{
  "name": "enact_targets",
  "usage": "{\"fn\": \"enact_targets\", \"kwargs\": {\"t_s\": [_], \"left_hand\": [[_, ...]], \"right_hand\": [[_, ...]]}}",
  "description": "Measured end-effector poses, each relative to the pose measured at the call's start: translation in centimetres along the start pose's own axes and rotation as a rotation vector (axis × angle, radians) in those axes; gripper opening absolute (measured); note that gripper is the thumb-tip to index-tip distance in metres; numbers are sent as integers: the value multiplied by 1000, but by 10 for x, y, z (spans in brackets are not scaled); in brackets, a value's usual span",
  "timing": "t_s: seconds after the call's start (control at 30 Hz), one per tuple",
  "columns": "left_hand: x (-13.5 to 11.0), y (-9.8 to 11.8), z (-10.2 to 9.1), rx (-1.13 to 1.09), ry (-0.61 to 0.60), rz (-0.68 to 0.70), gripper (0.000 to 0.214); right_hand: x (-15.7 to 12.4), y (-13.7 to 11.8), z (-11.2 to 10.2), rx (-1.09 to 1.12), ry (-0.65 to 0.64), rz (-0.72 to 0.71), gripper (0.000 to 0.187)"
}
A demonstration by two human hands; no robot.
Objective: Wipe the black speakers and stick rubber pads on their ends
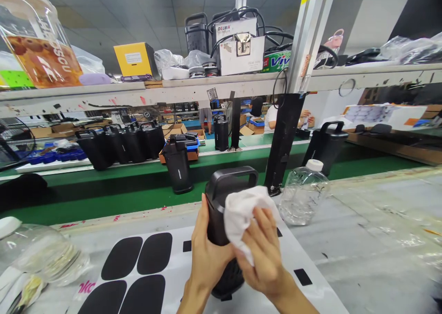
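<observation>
A black canister-like device with a carry handle stands in front of me, slightly tilted. Around its left side and lower front wraps my left hand. My right hand grips a crumpled white cloth and presses it against the device's upper right front. The cloth and fingers hide much of that face. Beneath lies a white sheet bearing black rounded stickers and small black rectangles.
A clear bottle stands right of the device, another container lies left. Similar black devices stand along the green conveyor belt. A black post and a loaded shelf rise ahead. A person sits beyond.
</observation>
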State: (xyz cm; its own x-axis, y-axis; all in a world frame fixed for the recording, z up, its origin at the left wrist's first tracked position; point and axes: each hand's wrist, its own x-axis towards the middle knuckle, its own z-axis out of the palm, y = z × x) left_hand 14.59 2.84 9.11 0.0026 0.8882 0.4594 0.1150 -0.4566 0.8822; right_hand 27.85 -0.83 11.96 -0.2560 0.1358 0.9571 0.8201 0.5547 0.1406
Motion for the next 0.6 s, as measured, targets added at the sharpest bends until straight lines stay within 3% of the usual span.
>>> {"fn": "enact_targets", "kwargs": {"t_s": [0.07, 0.17, 0.23, 0.3, 0.47, 0.53, 0.6], "left_hand": [[1, 1, 0, -21, -23, -49, 104], [0, 2, -1, -34, -4, -64, 107], [-3, 2, -1, -30, -3, -75, 108], [-5, 2, 0, -29, -11, -81, 108], [-10, 3, 3, -25, 55, -50, 104], [-14, 0, 2, -6, 95, -27, 107], [-19, -5, -2, 9, 132, -10, 110]], "right_hand": [[-14, 10, -6, 47, 41, 231, 46], [-24, 14, -15, 197, 98, 702, 41], [-22, 7, -19, 268, 153, 892, 39], [-12, -4, -18, 238, 174, 854, 40], [12, -21, -13, 131, -28, 214, 58], [10, -16, -13, 135, -1, 211, 60], [-2, -7, -13, 180, 42, 426, 51]]}}
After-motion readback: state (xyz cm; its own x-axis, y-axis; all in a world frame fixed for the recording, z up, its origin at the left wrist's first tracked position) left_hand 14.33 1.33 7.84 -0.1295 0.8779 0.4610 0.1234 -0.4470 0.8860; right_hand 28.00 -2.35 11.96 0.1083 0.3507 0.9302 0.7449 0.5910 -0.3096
